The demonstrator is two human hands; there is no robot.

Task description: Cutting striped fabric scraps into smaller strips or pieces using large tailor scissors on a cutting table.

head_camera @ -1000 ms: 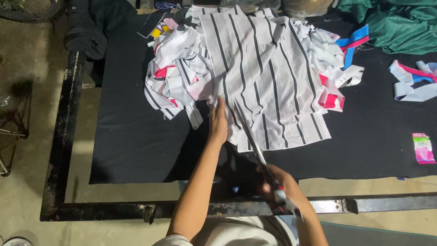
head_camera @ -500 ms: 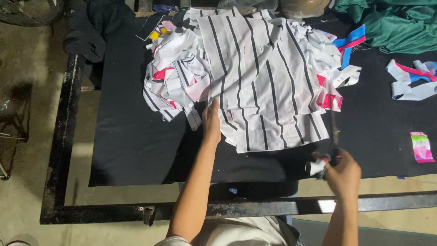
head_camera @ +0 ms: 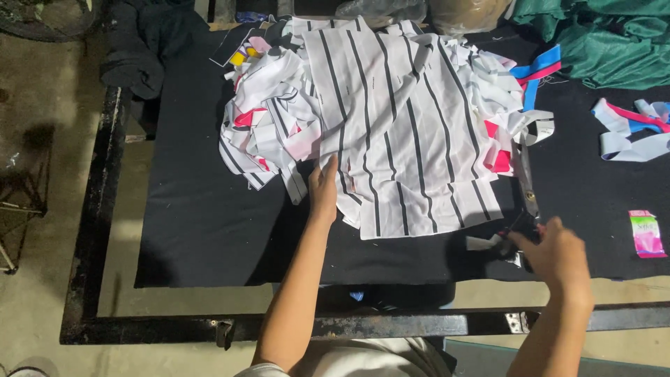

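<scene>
Dimly lit from above, with white striped fabric (head_camera: 398, 126) brightest at centre, deep shadow across floor (head_camera: 49, 174) at left, slight motion blur on right hand (head_camera: 551, 251).

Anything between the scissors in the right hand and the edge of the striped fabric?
Nothing visible. The right hand holds the scissors, blades lying along the right edge of the striped fabric on bare black table cover. Loose strips sit further up that edge. The left hand presses the fabric's lower left edge.

A single head-worn camera looks steeply down from above the person's chest at the black-covered counter (head_camera: 209, 230), near enough that both forearms reach up from the bottom edge, with bare floor along the left.
</scene>
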